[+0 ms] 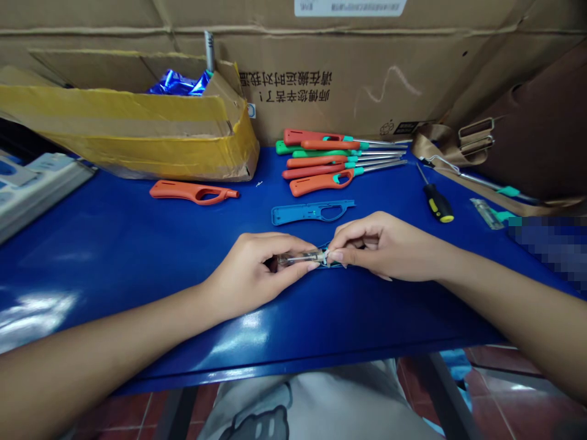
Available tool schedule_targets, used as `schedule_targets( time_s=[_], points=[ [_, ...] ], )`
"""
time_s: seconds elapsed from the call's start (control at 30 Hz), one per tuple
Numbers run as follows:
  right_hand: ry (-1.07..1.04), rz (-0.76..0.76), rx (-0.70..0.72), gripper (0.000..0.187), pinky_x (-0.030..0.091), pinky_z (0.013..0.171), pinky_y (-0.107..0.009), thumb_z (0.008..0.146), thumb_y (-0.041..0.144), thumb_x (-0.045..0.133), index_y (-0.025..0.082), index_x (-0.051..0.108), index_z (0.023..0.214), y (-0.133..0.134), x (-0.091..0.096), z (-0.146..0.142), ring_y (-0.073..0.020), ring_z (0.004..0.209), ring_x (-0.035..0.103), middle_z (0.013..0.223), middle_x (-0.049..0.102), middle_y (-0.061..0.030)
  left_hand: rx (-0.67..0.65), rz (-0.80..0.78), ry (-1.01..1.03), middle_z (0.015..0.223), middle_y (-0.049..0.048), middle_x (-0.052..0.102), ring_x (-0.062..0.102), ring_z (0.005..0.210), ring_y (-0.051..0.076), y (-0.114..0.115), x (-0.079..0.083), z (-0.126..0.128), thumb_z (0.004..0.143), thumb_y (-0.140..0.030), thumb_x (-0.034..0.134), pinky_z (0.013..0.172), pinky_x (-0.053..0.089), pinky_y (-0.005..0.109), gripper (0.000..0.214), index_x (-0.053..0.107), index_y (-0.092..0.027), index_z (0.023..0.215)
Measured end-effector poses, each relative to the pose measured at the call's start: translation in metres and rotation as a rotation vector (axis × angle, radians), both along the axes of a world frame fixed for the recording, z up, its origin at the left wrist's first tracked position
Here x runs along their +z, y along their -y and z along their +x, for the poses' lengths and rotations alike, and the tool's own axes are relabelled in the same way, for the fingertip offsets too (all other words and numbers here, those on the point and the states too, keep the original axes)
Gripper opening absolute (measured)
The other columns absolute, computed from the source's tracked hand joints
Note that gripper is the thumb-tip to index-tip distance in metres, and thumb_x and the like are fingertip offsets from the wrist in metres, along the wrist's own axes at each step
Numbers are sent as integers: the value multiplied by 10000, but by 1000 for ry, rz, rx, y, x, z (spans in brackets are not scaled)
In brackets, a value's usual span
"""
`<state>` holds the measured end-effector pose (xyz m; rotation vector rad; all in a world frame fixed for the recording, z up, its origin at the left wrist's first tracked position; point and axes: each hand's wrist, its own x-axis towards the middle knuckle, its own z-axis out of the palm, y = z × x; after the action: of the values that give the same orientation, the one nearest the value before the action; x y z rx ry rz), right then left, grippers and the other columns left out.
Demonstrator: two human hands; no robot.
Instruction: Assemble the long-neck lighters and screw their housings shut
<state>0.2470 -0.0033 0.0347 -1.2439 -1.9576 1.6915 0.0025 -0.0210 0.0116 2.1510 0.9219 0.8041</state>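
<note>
My left hand [252, 269] grips a clear lighter fuel tank [296, 258] between thumb and fingers, low over the table in front of me. At the tank's right end, my right hand [389, 247] pinches a small white fitting [324, 256]; the fingertips hide most of it. Under the fingers, part of a blue piece shows, largely covered. A blue lighter handle half [298, 214] lies just beyond, its inner side up. Farther off is a stack of long-nosed lighters [316, 164] with orange, red and green handles.
At left stand a yellow-taped cardboard box [174, 153] and a power strip [41, 183]. An orange handle shell [178, 192] lies before the box. At right are a screwdriver [438, 203], another clear tank [486, 214] and a brown strap [431, 143]. Large cardboard [367, 79] walls the back.
</note>
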Motion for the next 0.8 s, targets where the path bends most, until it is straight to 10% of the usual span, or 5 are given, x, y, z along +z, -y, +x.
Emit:
schedule_targets(
  time_s=[0.8],
  points=[
    [-33,-46,-146,273,311,375,-196,756,386,825,136,734,816,2,8,-8,-54,414,430,492,534,65,51,15,37,929,35,812,734,716,131,1,1,2,879,-228,762,589,533,183,133,783,-161,992]
  ],
)
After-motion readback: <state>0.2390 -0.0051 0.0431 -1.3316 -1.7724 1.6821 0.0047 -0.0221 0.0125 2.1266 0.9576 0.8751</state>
